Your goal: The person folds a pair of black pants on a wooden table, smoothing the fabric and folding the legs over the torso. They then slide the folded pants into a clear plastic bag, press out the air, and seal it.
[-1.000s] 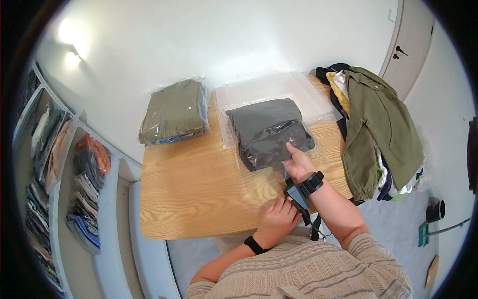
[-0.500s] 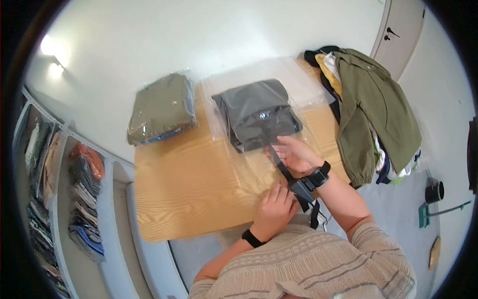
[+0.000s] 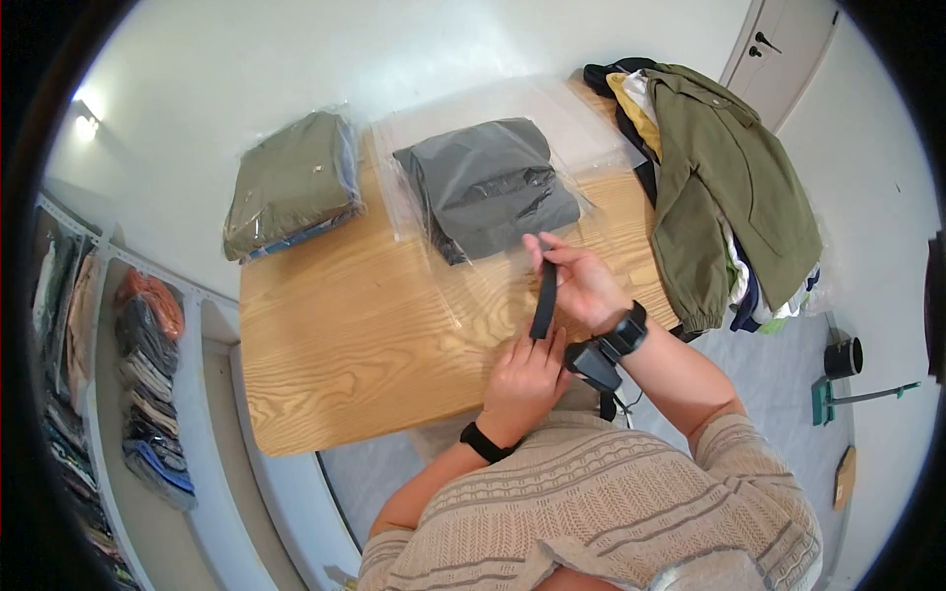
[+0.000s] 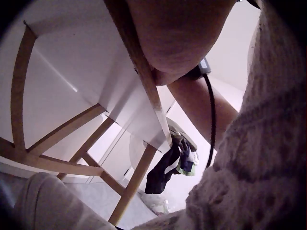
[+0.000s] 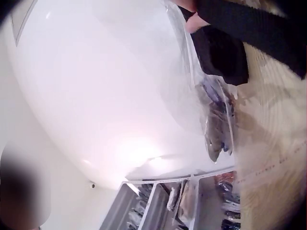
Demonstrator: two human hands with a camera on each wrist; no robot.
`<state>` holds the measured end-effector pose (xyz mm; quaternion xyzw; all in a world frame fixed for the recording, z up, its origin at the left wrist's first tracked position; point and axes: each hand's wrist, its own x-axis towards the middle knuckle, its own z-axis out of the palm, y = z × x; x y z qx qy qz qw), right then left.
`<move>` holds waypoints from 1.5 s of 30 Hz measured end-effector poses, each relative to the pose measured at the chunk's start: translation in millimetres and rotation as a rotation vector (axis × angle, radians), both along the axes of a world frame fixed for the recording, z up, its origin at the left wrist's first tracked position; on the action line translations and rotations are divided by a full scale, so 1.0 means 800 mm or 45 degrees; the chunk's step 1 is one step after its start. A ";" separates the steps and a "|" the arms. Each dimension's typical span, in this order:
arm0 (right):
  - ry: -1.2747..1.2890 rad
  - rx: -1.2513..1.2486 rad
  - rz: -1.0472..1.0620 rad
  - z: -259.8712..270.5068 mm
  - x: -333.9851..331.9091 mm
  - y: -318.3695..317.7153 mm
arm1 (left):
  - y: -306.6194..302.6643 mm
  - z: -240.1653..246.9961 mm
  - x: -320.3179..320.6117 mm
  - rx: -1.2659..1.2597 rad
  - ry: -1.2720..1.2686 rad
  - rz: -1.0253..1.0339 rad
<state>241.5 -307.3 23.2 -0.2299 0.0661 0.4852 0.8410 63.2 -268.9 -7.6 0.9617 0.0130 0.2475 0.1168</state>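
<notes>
A flat black strap (image 3: 545, 300) runs between the two hands over the front of the table. My right hand (image 3: 586, 284), palm turned up, pinches its far end, and the strap crosses the top right of the right wrist view, near the fingertips (image 5: 195, 22). At the strap's near end, my left hand (image 3: 524, 379) holds it, back of the hand upward and the undersides of the fingers hidden. A black device (image 3: 594, 364) is banded to the right wrist. Just beyond the right fingertips lies a folded dark grey garment (image 3: 483, 182) in clear plastic.
Bagged olive clothes (image 3: 294, 182) lie on the table's left. Clear plastic bags (image 3: 591, 128) spread behind the grey garment. An olive jacket (image 3: 729, 187) tops the clothes heap hanging over the right edge. Shelves (image 3: 108, 374) of bagged clothes stand at left.
The right hand has drawn back from the grey garment and turned palm up. The strap has swung up from beside the wrist device and now spans both hands. The head view has shifted.
</notes>
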 end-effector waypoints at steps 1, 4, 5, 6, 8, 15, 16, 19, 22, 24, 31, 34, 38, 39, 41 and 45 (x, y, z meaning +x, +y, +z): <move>-0.093 -0.055 0.022 0.003 -0.005 0.014 | 0.001 -0.004 0.000 0.008 -0.004 0.000; -0.419 -0.116 0.061 0.012 -0.006 0.044 | -0.002 -0.014 0.002 0.045 -0.072 0.018; -0.573 -0.157 0.000 0.025 -0.010 0.049 | -0.003 -0.011 0.003 0.008 -0.074 0.020; -0.727 -0.199 -0.063 0.033 -0.010 0.055 | -0.002 -0.009 0.004 -0.030 -0.077 0.023; -0.821 -0.247 -0.068 0.031 0.002 0.069 | 0.000 -0.007 0.005 -0.002 -0.100 0.019; -1.296 -0.513 0.326 0.029 0.000 0.092 | 0.000 -0.003 0.004 0.014 -0.097 -0.003; -1.297 -0.512 0.328 0.035 -0.008 0.094 | 0.000 -0.004 0.004 0.013 -0.098 -0.001; -1.361 -0.494 0.488 0.035 -0.029 0.102 | -0.001 -0.007 0.002 -0.045 -0.074 0.004; -1.630 -0.522 0.554 0.032 -0.028 0.113 | 0.000 -0.006 0.002 0.004 -0.109 0.006; -1.449 -0.334 0.477 0.017 -0.036 0.128 | -0.001 -0.005 0.001 -0.016 -0.081 0.004; -1.525 -0.566 0.895 0.040 -0.029 0.116 | -0.001 -0.005 0.003 -0.023 -0.107 0.007; -1.953 -0.661 1.040 0.050 -0.026 0.119 | -0.002 -0.005 0.002 -0.058 -0.081 0.001; -1.763 -0.145 0.769 0.039 -0.037 0.119 | -0.002 -0.007 0.003 -0.010 -0.106 0.003; -1.605 -0.062 0.697 0.036 -0.037 0.120 | -0.002 -0.007 0.003 0.005 -0.128 0.009; -1.448 0.022 0.628 0.024 -0.029 0.122 | 0.000 -0.006 0.003 0.005 -0.114 0.009; -1.827 -0.388 0.781 0.034 -0.024 0.070 | -0.002 -0.007 0.000 -0.092 0.077 0.002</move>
